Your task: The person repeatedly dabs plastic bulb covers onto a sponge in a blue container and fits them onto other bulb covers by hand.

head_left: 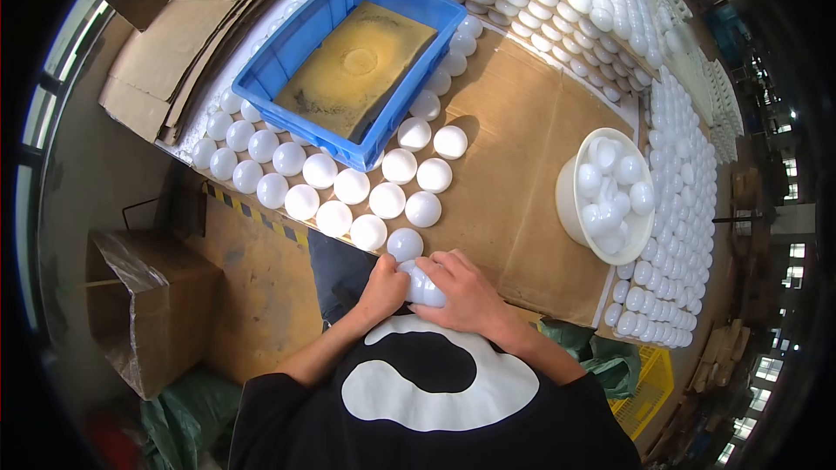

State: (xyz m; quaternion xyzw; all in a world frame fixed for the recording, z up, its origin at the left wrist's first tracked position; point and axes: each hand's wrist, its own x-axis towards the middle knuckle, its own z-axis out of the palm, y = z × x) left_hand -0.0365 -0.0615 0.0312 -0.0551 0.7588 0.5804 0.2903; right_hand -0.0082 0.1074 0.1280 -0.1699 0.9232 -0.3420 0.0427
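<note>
From my remote post: a white globe (424, 289) lies between my hands at the cardboard's (514, 139) near edge, right hand (475, 296) clamped on it, left hand (380, 291) curled against it (its grip, and the globe's long axis, I cannot tell).

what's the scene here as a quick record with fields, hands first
left hand: curled, against the left side of a white globe
right hand: fingers over the same globe
work surface: brown cardboard
blue bin: holds a flat yellowish piece with a round mark
white tub: right side, holds several loose globes
globe rows: along the near side of the bin
stacked globes: beyond the cardboard, in layers
</note>
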